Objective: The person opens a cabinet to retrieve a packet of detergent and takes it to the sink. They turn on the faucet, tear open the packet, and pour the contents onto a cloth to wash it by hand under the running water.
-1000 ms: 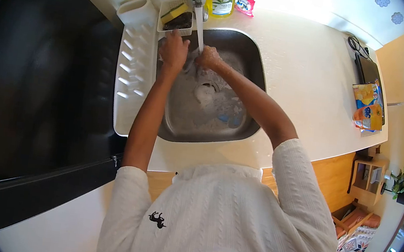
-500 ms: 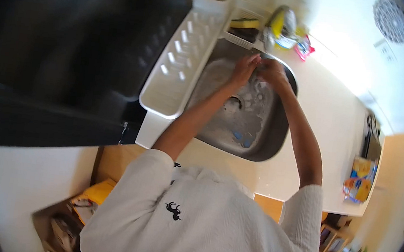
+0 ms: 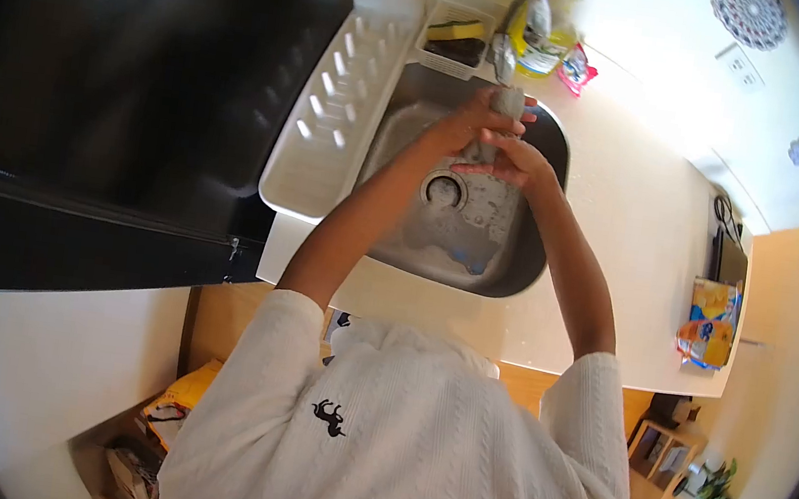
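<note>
My left hand point(image 3: 475, 122) is over the back of the steel sink point(image 3: 399, 135), its fingers stretched to the right below the faucet point(image 3: 504, 61). A grey, see-through column, which looks like running water point(image 3: 508, 103), crosses those fingers. Just in front of it, my right hand point(image 3: 518, 158) has its fingers spread and pointing left, close to the left hand. Neither hand shows a thing held in it. The drain point(image 3: 445, 190) and wet patches show on the sink floor, with a small blue spot point(image 3: 468, 260) near the front.
A white drying rack point(image 3: 304, 173) stands left of the sink. A white basket point(image 3: 454, 65) holds a yellow sponge point(image 3: 454, 30). Behind the faucet are a bottle of yellow liquid point(image 3: 540, 59) and a pink packet point(image 3: 576, 70). Colourful packages point(image 3: 710, 323) lie far right on the counter point(image 3: 622, 227).
My hands have parted from being close together at the back of the sink. The right hand has come nearer me with fingers spread. The grey column now shows, and the view has shifted slightly.
</note>
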The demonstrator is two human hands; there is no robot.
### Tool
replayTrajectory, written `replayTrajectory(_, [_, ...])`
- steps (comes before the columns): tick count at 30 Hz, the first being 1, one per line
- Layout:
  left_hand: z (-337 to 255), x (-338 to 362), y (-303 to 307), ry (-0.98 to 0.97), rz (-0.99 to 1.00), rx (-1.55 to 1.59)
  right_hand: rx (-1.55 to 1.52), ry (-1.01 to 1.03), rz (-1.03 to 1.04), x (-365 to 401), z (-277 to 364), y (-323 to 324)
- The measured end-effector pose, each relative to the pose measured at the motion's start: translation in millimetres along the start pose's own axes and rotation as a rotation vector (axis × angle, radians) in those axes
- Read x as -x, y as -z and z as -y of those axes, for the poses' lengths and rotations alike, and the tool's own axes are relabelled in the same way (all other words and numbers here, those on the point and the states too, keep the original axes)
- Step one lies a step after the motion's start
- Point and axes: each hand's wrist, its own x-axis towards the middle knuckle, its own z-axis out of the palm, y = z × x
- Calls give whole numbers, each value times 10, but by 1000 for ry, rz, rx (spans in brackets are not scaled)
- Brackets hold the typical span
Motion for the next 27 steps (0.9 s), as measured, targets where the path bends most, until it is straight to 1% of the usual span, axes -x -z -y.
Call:
replayTrajectory(2, [-101, -22, -12, 77, 18, 43, 127, -108, 9, -51, 57, -74])
replayTrajectory(4, [-184, -37, 44, 99, 31, -28, 282, -136, -82, -24, 160, -226])
replayTrajectory(5, [-226, -61, 61, 79, 47, -116, 350, -140, -139, -8, 199, -255])
replayTrajectory(6, [-252, -95, 41, 57, 69, -200, 365, -175, -67, -46, 219, -196])
replayTrajectory(8, [-329, -106, -123, 197, -177, -286, 398, -253, 75, -124, 221, -37])
replayTrajectory(10, [-219, -201, -120, 181, -293, -228, 422, -186, -97, -103, 175, -48])
replayTrajectory(13, [-115, -240, -183, 186, -438, -108, 784, -179, -361, 51, 146, -172])
replayTrajectory(16, [-25, -223, -338, 139, -528, -53, 1060, 168, -511, 118, -42, -75])
replayTrajectory(19, [27, -157, -475, 138, -576, 77, 1189, 180, -815, 173, -191, -62])
replayTrajectory(20, [57, -147, -540, 159, -656, 45, 1234, 160, -779, 231, -215, -32])
replayTrajectory(22, [196, -89, -379, 197, -510, 219, 1323, 128, -710, 324, -194, -20])
replayTrajectory(23, [254, -104, -271, 218, -429, 308, 1003, 123, -512, 354, -196, 5])
replayTrajectory(25, [163, -66, -437, 174, -388, 169, 375, 129, -146, 424, -178, 184])
replayTrajectory(26, [157, -35, -536, 160, -348, 109, 226, 53, -95, 484, -97, 170])
replayTrajectory(27, [137, -27, -450, 127, -147, -70, 64, -11, -50, 480, -40, 110])
